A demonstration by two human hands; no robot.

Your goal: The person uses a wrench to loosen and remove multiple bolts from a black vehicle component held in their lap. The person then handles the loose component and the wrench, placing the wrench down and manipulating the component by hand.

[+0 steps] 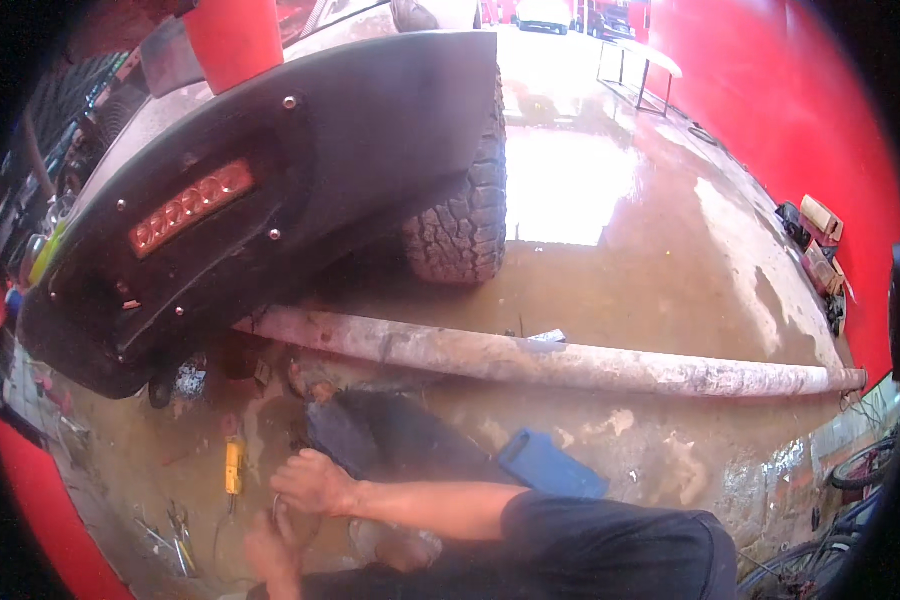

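Note:
My right hand [315,482] is closed, its fingers curled near the top of a thin, loop-like thing [282,517] whose kind is too blurred to name. Just below it, my left hand [270,552] is smeared by motion, so its fingers do not show clearly. Both hands are close together, low and left of the middle, above the wet floor. A yellow handheld device [233,467] with a cord lies on the floor just left of them. Farther off stands the black bumper [370,120] of a vehicle, with a red-tinted lamp strip [192,208] set in it.
A long, scuffed pale pipe [580,362] lies across the floor beyond my legs. The vehicle's chunky tyre [460,225] stands behind it. A blue plastic container [552,463] is beside me. Pliers [181,537] and other tools lie at lower left; boxes [822,220] line the red wall.

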